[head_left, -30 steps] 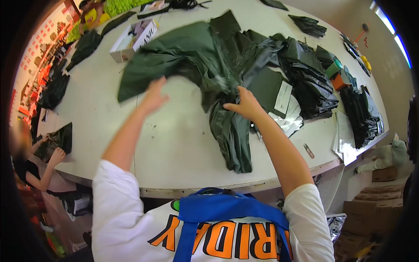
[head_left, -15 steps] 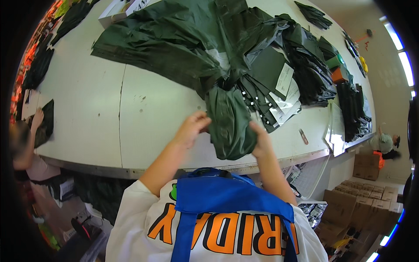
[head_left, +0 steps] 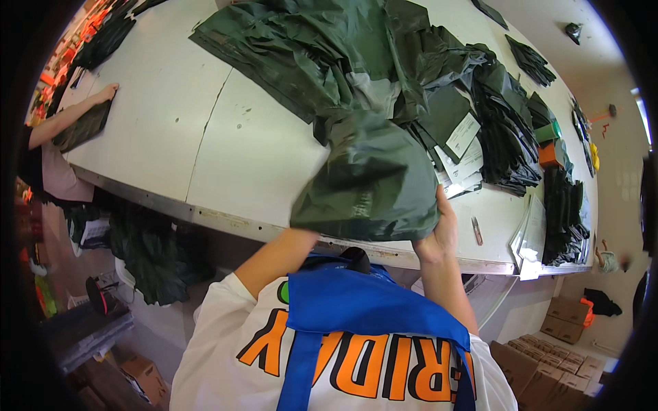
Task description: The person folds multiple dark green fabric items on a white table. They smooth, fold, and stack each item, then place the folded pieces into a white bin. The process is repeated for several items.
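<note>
A dark green, shiny rain garment [head_left: 370,178] lies across the white table, its near part drawn toward me and spread wide like a pouch or hood. My right hand [head_left: 439,229] grips the right edge of this near part, thumb up along the cloth. At its lower left corner, my left hand [head_left: 303,238] reaches under the fabric, which hides the fingers. Farther off, the rest of the garment [head_left: 295,48] is bunched and creased, with a pale grey patch [head_left: 377,94] at the narrowed middle.
Dark flat pouches with white paper labels [head_left: 462,140] lie right of the garment, beside stacks of folded dark goods [head_left: 565,212]. A small cutter [head_left: 477,231] and clear plastic sheets [head_left: 529,236] are near the right edge. At left, another person's hand [head_left: 110,91] touches dark fabric.
The garment's near part has gone from a narrow bundle to a wide spread. My left hand has moved under its left corner; my right hand has shifted slightly right. The co-worker's arm has moved farther out.
</note>
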Demonstrator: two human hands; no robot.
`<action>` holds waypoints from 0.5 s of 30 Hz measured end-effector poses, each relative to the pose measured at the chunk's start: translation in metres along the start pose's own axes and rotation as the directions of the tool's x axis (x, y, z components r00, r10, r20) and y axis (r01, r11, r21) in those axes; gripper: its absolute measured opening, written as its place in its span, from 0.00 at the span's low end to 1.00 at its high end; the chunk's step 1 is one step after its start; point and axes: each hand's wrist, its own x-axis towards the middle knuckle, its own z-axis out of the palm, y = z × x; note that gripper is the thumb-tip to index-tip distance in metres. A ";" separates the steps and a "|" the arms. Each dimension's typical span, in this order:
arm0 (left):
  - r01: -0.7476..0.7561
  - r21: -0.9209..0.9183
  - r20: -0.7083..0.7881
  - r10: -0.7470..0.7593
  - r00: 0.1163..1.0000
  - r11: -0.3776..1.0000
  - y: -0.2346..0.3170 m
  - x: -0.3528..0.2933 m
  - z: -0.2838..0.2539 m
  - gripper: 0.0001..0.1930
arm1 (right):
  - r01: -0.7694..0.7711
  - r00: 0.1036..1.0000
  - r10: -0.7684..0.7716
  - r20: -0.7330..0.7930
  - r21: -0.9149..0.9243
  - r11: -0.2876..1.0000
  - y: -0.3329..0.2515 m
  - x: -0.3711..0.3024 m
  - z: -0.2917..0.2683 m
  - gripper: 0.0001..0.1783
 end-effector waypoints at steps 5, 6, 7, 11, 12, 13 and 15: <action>-0.367 0.453 0.122 0.351 0.928 0.813 0.035 -0.003 0.027 0.08 | -0.006 0.895 -0.436 0.094 -0.975 -0.223 -0.019 -0.014 -0.087 0.32; -0.410 0.530 0.155 0.391 0.907 0.742 0.032 -0.006 0.031 0.09 | 0.055 0.782 -0.566 0.262 -0.933 -0.356 -0.021 -0.017 -0.060 0.38; -0.446 0.587 0.185 0.424 0.886 0.676 0.030 -0.009 0.035 0.09 | 0.368 0.686 -0.621 0.378 -0.917 -0.152 -0.027 -0.008 -0.050 0.36; -0.512 0.744 0.280 0.496 0.822 0.429 0.034 -0.032 0.038 0.10 | 0.731 0.649 -0.308 0.695 -0.683 -0.002 -0.016 -0.002 0.033 0.22; -0.526 0.765 0.317 0.493 0.810 0.372 0.035 -0.036 0.039 0.11 | 0.658 0.749 -0.236 0.619 -0.738 0.151 -0.019 0.002 0.035 0.25; -0.538 0.781 0.352 0.489 0.798 0.317 0.036 -0.038 0.042 0.11 | 0.558 0.828 -0.144 0.541 -0.775 0.295 -0.022 0.004 0.036 0.29; -0.559 0.803 0.413 0.485 0.770 0.204 0.035 -0.038 0.049 0.11 | 0.455 0.875 0.022 0.483 -0.838 0.301 -0.024 0.010 0.012 0.33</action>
